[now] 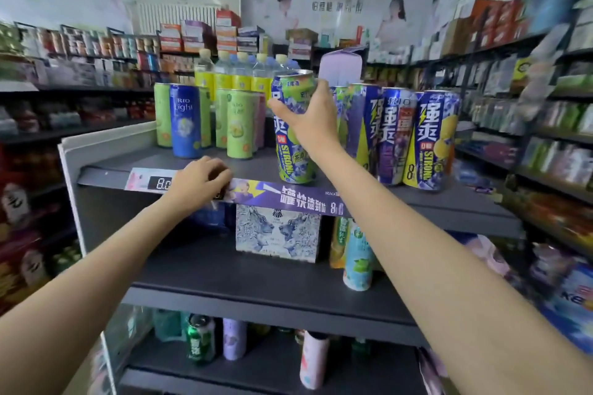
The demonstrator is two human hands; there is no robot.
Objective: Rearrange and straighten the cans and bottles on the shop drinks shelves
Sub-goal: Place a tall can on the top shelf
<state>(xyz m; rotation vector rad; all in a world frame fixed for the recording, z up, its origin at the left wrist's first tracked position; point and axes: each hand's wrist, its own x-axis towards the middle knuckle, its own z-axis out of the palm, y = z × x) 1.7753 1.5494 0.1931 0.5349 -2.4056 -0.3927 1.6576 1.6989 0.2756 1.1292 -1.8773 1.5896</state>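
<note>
My right hand [309, 120] grips a tall green and purple can [290, 157] that stands upright on the top shelf [449, 202], near its front edge. Right of it stand several purple and yellow tall cans [430, 138]. To the left are a blue slim can [185, 120] and green slim cans [239, 128]. Behind them is a row of clear bottles with yellow labels [240, 72]. My left hand [199, 181] rests with curled fingers on the shelf's front price strip [282, 197], beside a price tag.
The middle shelf holds a white and blue printed box [277, 232] and a light-blue can [357, 258]. The bottom shelf carries a green can [200, 341], a lilac can [234, 338] and a pink can [314, 359]. Stocked aisle shelves flank both sides.
</note>
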